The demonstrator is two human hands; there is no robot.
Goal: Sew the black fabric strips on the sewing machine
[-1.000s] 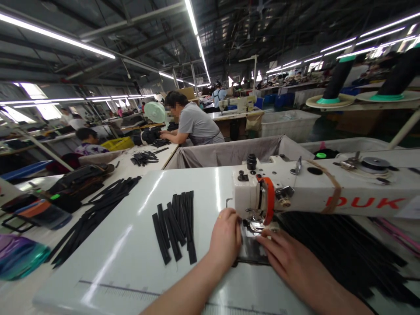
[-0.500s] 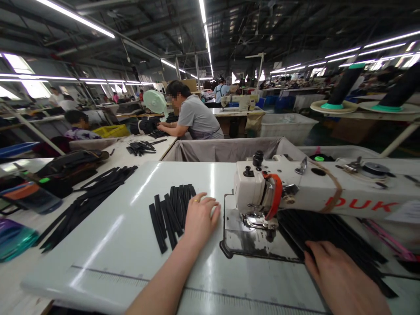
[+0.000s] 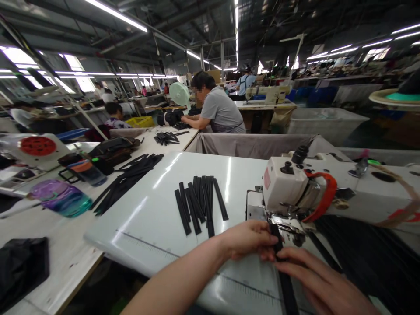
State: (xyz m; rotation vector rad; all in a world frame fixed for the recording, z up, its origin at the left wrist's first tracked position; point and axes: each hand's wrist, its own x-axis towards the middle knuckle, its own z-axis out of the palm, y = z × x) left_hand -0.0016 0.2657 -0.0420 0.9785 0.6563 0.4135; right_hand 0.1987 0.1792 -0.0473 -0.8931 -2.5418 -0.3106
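A black fabric strip point(image 3: 286, 288) runs from the front of the sewing machine point(image 3: 285, 183) toward me. My left hand point(image 3: 251, 239) pinches the strip close to the machine's presser foot point(image 3: 285, 227). Just below it, my right hand point(image 3: 311, 271) has its thumb and fingers closed on the same strip. Left of the machine, several short black strips point(image 3: 197, 201) lie loosely on the white table top point(image 3: 151, 227). A larger bundle of black strips point(image 3: 370, 253) lies under the machine arm on the right. My fingers partly hide the strip.
Beside the table on the left are a long pile of black strips point(image 3: 131, 179), a purple and teal bottle point(image 3: 61, 197) and a clear mug point(image 3: 87, 173). A co-worker in a grey shirt point(image 3: 223, 109) leans over black bundles ahead. A fabric-lined bin point(image 3: 239, 146) stands behind the table.
My left hand has left the short strips and moved right to the presser foot. My right hand has come left from the bundle, and both now hold one strip. The view has turned left.
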